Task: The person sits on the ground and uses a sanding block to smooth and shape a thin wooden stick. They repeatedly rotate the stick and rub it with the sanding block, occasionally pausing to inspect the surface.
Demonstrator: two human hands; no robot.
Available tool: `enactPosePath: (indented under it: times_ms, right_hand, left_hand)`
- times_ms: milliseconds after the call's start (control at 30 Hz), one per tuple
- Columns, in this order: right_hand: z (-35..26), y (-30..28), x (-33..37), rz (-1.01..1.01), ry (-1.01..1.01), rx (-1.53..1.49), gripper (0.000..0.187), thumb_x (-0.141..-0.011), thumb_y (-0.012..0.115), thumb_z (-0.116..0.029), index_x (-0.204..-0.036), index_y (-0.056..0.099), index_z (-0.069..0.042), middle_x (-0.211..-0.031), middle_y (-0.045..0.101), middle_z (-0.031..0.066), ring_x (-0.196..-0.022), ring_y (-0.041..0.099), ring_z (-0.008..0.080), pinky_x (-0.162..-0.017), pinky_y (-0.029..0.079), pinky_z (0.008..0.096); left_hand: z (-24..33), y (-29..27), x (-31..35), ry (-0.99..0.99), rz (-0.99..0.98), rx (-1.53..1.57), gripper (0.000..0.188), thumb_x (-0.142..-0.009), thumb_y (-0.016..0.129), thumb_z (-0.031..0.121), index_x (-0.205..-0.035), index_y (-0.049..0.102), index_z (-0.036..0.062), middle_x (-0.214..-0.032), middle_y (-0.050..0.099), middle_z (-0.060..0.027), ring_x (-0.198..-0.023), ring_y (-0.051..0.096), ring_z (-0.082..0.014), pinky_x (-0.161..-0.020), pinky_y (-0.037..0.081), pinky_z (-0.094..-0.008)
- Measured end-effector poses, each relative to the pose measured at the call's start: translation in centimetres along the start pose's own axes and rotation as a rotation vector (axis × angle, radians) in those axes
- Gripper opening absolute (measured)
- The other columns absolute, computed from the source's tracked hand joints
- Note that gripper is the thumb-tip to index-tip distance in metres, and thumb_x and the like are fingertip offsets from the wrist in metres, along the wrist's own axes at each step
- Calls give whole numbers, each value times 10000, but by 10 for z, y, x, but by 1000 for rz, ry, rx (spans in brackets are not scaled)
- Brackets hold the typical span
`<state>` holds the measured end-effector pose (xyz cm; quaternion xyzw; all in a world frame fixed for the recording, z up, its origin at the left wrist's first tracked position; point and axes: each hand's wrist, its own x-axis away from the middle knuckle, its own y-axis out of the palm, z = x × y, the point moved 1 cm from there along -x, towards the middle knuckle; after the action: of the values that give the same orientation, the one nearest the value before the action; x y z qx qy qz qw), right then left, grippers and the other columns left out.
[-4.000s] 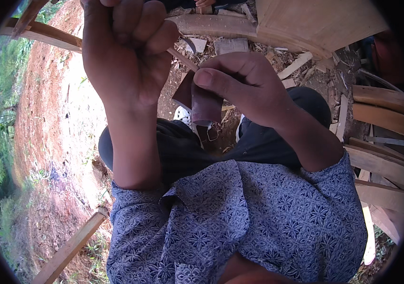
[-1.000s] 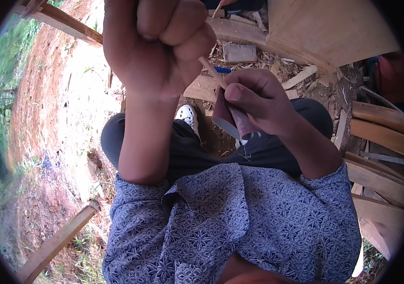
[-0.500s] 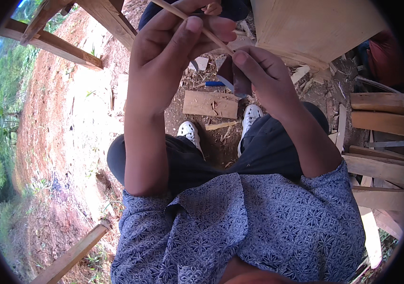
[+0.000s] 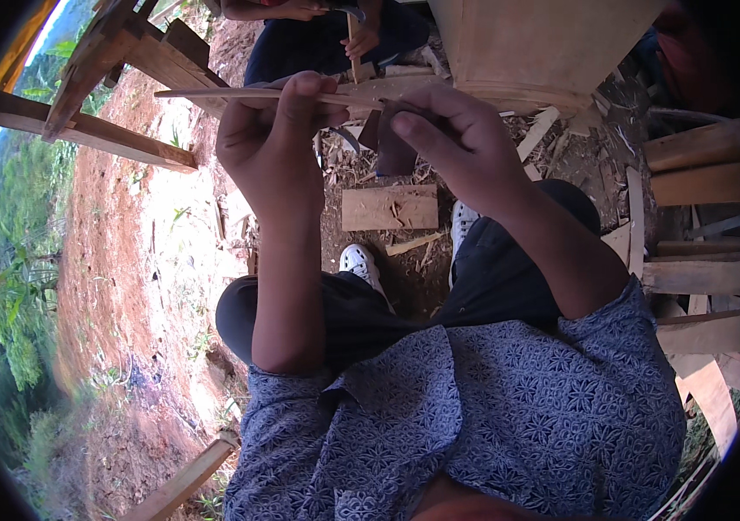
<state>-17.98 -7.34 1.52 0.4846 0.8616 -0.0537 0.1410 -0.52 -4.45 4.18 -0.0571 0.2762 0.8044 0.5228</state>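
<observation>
A slim pale wooden stick [image 4: 192, 93] lies nearly level across the upper middle, between my two hands. My left hand [image 4: 270, 152] pinches it near its middle, thumb on top, and its tapered end juts out to the left. At the other end my right hand [image 4: 465, 143] is closed on a brown, bent sheet that looks like sandpaper [image 4: 396, 158]. The sheet is pressed around the stick's right end, and its lower part hangs free. A dark curved blade [image 4: 348, 139] shows just beyond my left hand; the rest of it is hidden.
Below my hands, a flat wood block [image 4: 390, 208] lies on shavings-strewn ground between my feet. Opposite, a co-worker's hand [image 4: 363, 41] grips a wood piece. A large wooden panel [image 4: 543, 43] stands far right, stacked boards [image 4: 704, 187] at right, and a timber frame [image 4: 88, 135] at left.
The stick has swung from a steep slant to nearly level. My left hand has shifted left and down, and the co-worker's hands have come into fuller view.
</observation>
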Motion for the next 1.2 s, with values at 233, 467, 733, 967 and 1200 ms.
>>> enactPosePath:
  times_ms: [233,467,733,967,1200]
  right_hand:
    - [-1,-15,-4,105,-31,80,295,-963,644,-243,-1116,668,8,-825,680,33,-722,631,50,-608,508,207]
    - [13,-36,-16,37,144,19,307,-952,639,-287,-1074,687,-10,-805,679,30,-703,623,49,-593,495,203]
    - [4,-36,-18,145,165,-25,274,-940,672,-285,-1020,693,-24,-774,658,7,-661,578,29,-585,467,209]
    - [19,-26,-19,216,68,-164,211,-977,633,-231,-1005,652,-23,-783,643,-6,-692,577,29,-633,459,196]
    - [11,-34,-19,-91,77,29,189,-1013,568,-181,-1038,612,1,-835,646,23,-771,623,71,-704,523,242]
  left_hand:
    - [-4,0,-3,-151,-68,-196,216,-912,717,180,-848,615,0,-746,678,-124,-554,620,-152,-536,513,-242]
    - [13,14,-7,976,-278,-1195,258,-814,766,310,-908,668,91,-839,656,-48,-774,631,-237,-813,497,-380]
    - [3,-5,-3,321,-485,-1162,135,-883,682,97,-1009,649,59,-859,663,-126,-767,667,-281,-697,515,-378]
    - [-4,-10,19,41,-399,-1027,91,-878,706,55,-906,633,8,-772,667,-94,-577,584,-100,-528,439,-258]
    - [-23,-35,39,-521,-483,-402,189,-999,577,150,-889,613,2,-635,566,-18,-487,444,-57,-460,331,-215]
